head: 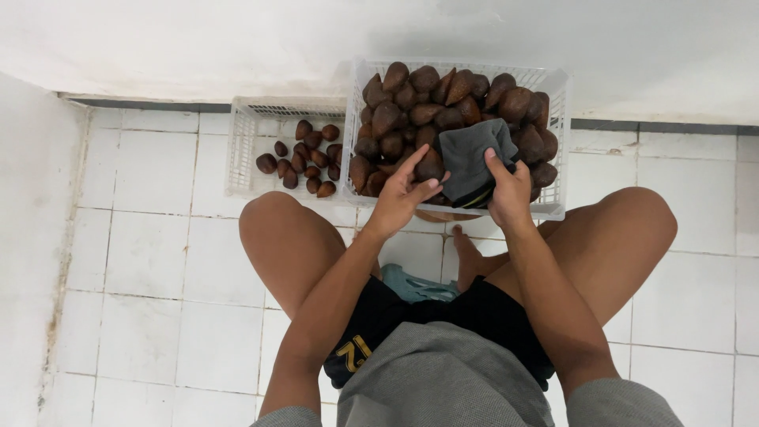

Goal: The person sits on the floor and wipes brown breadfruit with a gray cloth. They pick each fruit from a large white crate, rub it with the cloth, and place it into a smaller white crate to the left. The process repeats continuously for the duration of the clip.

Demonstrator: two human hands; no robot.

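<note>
- Left hand [402, 194]: at the near rim of the big crate, fingers curled around one brown fruit [430, 168], index finger stretched up over it toward 12 o'clock.
- Right hand [510, 192]: at 3 o'clock from the left hand, just beside it; fingers pressed together and gripping the lower edge of a cloth [468, 162], thumb on top.
- Cloth: dark grey, bunched, touching the held fruit on its 9 o'clock side and lying on the fruit heap at the crate's near edge.
- Big crate [558, 142]: white slatted plastic, heaped with scaly brown fruit [427, 99]; sits on the floor at 12 o'clock from the person's knees.
- Small crate [241, 150]: white, same make, at 9 o'clock from the big crate and touching it; holds a loose handful of fruit [304, 156] gathered at its 3 o'clock side.
- Floor [150, 261]: white tiles with dark grout, meeting a white wall at 12 o'clock and another at 9 o'clock.
- Person: seated with knees apart, black shorts, grey shirt; a bare foot [468, 261] rests on the tiles at 6 o'clock from the big crate, with a pale teal object [411, 285] just beside it, kind unclear.
</note>
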